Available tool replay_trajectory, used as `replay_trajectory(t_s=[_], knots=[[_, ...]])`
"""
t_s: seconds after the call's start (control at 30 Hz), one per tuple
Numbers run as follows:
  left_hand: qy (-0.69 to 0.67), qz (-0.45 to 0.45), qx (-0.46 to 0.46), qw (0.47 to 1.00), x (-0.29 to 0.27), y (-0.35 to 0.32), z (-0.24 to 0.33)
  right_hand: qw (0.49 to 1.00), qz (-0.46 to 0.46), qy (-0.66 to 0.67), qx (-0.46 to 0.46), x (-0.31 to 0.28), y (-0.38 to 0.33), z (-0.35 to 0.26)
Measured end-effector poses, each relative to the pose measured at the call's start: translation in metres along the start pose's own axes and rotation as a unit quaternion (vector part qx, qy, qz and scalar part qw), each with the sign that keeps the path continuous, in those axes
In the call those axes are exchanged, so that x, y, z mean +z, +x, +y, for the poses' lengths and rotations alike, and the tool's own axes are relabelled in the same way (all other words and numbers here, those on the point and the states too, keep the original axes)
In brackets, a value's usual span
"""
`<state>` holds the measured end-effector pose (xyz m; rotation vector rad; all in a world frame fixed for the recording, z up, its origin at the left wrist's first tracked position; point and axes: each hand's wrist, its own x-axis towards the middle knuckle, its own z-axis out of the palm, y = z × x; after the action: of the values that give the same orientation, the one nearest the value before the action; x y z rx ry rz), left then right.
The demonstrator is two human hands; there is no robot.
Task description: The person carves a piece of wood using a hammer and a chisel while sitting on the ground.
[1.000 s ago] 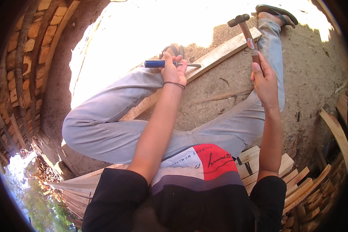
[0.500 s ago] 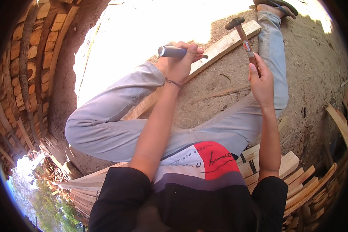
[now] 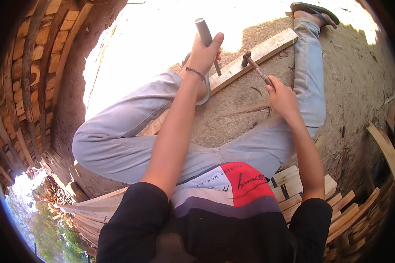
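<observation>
Your left hand (image 3: 205,56) grips the chisel (image 3: 203,30), blade down at the pale plank (image 3: 271,47)! Your right hand (image 3: 283,97) clasps the hammer (image 3: 260,73), head above the wood.

The long, pale board (image 3: 270,47) lies slanted on the dirt ground (image 3: 351,87). The chisel (image 3: 203,31) leans a bit, its fat grey handle up and its thin blade down by the board. The brown-handled hammer (image 3: 253,65) is tipped, its dark head over the board.
</observation>
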<state>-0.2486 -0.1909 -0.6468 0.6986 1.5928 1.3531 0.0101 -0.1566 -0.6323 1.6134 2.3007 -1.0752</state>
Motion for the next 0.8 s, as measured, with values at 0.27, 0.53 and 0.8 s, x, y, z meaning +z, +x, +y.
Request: replay_trajectory(t_s=[0.27,0.53,0.8], knots=[[-0.108,-0.098,-0.043,0.988,0.053,0.046,-0.020,0.948,0.072,0.304,0.059,0.001,0.011,0.029],[0.022,-0.273,-0.121,0.954,0.069,0.066,-0.028,0.928,0.066,0.362,0.067,0.007,0.013,0.017],[0.013,-0.360,-0.173,0.916,0.087,0.074,-0.032,0.903,0.097,0.401,0.119,-0.011,0.009,0.007]])
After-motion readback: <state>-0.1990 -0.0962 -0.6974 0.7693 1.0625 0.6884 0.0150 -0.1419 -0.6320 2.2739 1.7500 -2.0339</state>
